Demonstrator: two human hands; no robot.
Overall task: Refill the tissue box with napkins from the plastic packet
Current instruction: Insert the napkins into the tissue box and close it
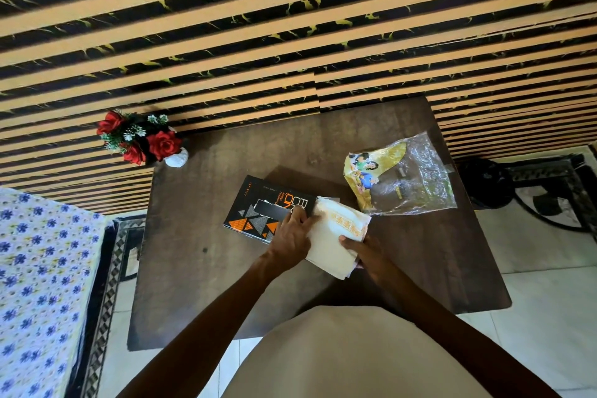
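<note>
A stack of white napkins (336, 236) with a yellow band, held over the brown table (226, 268), right at the open end of the black tissue box (268, 208). Far end of the stack touching the box or just going in; hard to tell which. Box flat on the table, near the middle, with orange and grey triangles on top.

Left hand (290, 241) pressed on the stack's left edge, fingers bent down over it, partly on the box too. Right hand (365, 254) closed on the stack's near right side, thumb on top, other fingers hidden under the paper.

Plastic packet (403, 181) lying just beside, to the right, flat and crinkled, looks empty.

Probably very light, these napkins. Soft and floppy too, easy to bend, easy to tear, easy to slide apart into loose sheets. Best held as one pile, squeezed gently on both long sides, near the middle, so nothing fans out. Corners at the near end already drooping a little. Box likely light card, apt to slide when pushed, so good to hold down with one hand.

Red roses in a white vase (176, 158) at the far left corner, well apart.
</note>
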